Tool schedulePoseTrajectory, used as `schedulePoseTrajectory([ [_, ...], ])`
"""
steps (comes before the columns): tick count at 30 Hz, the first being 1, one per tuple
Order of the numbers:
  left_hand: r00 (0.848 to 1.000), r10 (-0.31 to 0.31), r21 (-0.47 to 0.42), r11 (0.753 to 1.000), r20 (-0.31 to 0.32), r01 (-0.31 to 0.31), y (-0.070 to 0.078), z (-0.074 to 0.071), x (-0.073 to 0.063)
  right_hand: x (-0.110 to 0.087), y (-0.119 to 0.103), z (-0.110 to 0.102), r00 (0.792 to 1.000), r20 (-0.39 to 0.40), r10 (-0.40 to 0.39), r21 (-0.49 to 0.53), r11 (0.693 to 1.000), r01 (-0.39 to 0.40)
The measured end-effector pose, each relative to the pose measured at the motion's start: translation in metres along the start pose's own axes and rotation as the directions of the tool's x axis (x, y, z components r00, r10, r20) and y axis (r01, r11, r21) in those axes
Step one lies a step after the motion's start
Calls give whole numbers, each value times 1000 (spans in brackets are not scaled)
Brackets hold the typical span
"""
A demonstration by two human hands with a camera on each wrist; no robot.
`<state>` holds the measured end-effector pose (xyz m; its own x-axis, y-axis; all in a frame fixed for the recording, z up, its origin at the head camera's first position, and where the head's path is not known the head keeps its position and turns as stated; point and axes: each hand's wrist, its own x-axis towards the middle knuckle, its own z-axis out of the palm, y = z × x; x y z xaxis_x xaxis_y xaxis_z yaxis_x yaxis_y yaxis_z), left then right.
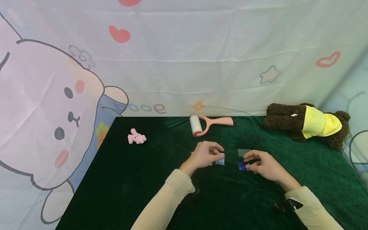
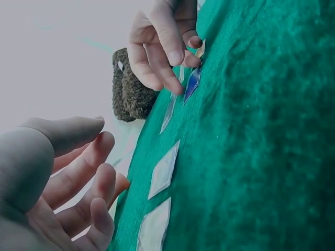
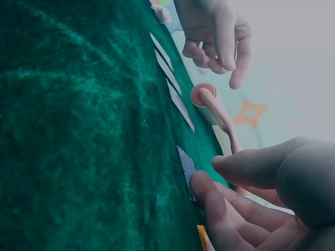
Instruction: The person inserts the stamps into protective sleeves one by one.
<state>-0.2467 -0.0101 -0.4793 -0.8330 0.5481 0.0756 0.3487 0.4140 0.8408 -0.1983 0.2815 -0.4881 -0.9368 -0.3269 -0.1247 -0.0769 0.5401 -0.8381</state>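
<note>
My left hand hovers over the cloth with loosely bent fingers and nothing between them. Just beyond its fingertips lies a small pale-blue patterned card; others in the same row are partly hidden under the hand. To the right, a small dark blue packet with a zigzag edge lies flat. My right hand is over its right end, fingers at the packet, thumb apart from them. Behind the packet lies a clear film piece. An orange-edged flat piece shows partly beneath the right hand.
A pink-handled lint roller lies at the back of the green cloth. A small pink plush toy is at the back left. At the back right lies a brown plush bear in yellow clothing. A printed curtain hangs behind.
</note>
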Motion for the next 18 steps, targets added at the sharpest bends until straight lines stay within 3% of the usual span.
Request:
schedulePoseTrajectory([
  [11, 999, 44, -22, 999, 8, -44, 13, 7, 12, 1, 2, 1, 1000, 10, 16, 31, 999, -16],
  [18, 999, 50, -50, 998, 13, -49, 16, 11, 20, 2, -1, 5, 999, 0, -39, -53, 998, 39],
])
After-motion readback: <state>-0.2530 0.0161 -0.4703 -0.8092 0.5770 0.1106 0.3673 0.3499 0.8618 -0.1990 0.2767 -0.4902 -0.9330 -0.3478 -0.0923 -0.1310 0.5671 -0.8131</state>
